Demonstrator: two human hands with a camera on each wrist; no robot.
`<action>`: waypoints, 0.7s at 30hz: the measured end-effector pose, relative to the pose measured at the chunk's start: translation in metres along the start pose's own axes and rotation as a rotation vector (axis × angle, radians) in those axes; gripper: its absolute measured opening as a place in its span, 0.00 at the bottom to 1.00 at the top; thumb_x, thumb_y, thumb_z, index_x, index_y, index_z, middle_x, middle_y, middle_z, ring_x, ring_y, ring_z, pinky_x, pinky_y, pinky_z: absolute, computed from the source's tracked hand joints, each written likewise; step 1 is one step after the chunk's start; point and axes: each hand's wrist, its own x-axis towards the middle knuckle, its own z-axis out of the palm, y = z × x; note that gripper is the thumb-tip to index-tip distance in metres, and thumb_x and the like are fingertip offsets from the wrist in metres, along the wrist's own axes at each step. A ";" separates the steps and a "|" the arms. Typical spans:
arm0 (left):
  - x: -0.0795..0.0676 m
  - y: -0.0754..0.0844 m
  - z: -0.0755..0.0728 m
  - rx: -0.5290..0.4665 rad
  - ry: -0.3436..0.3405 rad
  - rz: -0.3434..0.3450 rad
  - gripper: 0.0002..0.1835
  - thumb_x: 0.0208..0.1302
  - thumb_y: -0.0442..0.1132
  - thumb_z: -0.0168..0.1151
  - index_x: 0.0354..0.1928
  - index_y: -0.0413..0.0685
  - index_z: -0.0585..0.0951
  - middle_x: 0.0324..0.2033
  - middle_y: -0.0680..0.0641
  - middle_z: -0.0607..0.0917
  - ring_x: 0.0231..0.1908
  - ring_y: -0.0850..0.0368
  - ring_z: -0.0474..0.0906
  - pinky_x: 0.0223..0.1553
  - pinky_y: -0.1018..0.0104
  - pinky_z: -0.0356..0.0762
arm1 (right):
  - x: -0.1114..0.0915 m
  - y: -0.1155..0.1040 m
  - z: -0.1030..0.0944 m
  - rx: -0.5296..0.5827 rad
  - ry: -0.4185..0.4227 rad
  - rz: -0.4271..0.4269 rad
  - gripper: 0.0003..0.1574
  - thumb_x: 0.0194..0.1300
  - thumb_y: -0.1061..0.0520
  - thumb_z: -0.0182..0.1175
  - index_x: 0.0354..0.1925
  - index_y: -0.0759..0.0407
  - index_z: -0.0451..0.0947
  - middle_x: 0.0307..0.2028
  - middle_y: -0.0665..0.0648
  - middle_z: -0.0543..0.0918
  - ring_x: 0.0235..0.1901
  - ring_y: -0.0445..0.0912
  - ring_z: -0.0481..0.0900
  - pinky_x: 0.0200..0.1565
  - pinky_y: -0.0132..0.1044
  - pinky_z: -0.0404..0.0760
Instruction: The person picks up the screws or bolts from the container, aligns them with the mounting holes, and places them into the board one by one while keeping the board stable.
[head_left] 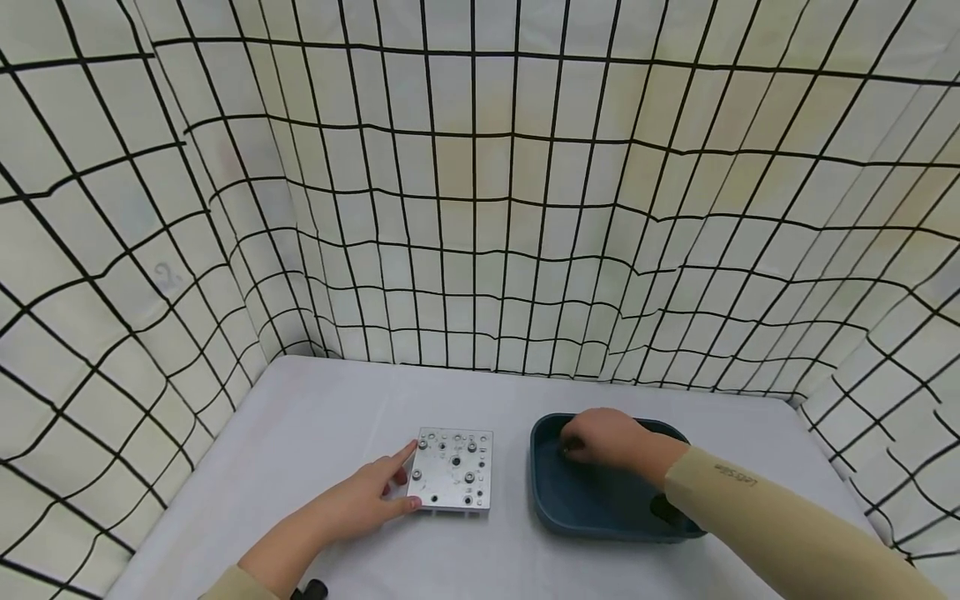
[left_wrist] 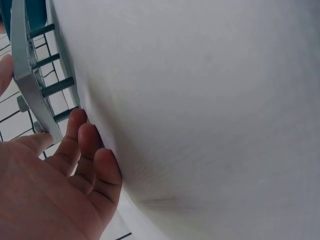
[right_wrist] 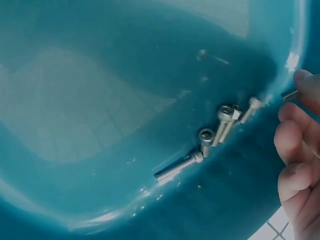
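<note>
A silver metal plate [head_left: 450, 483] with several holes and screw heads lies on the white table. My left hand [head_left: 363, 502] touches its left side, the index finger near the far corner and the thumb at the near corner. In the left wrist view, threaded screw ends [left_wrist: 58, 86] stick out of the plate's underside, and the other fingers [left_wrist: 90, 142] rest by the tabletop, loosely bent. To the right, my right hand [head_left: 603, 437] reaches into a blue plastic bin [head_left: 592, 508]. Thumb and fingertip pinch a small screw [right_wrist: 289, 94], whose head is hidden by the fingers.
Several loose socket-head screws [right_wrist: 223, 120] lie along the edge of the bin's floor. A white wall [head_left: 480, 217] with a black grid stands behind the table and at both sides. A small black object [head_left: 315, 590] shows at the left wrist.
</note>
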 end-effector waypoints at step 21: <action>0.000 -0.004 -0.003 -0.012 -0.002 0.064 0.50 0.60 0.59 0.68 0.77 0.49 0.57 0.44 0.53 0.77 0.38 0.57 0.69 0.41 0.56 0.70 | -0.023 -0.014 -0.030 0.451 0.154 0.134 0.16 0.68 0.48 0.64 0.51 0.52 0.84 0.40 0.44 0.85 0.30 0.44 0.82 0.31 0.36 0.79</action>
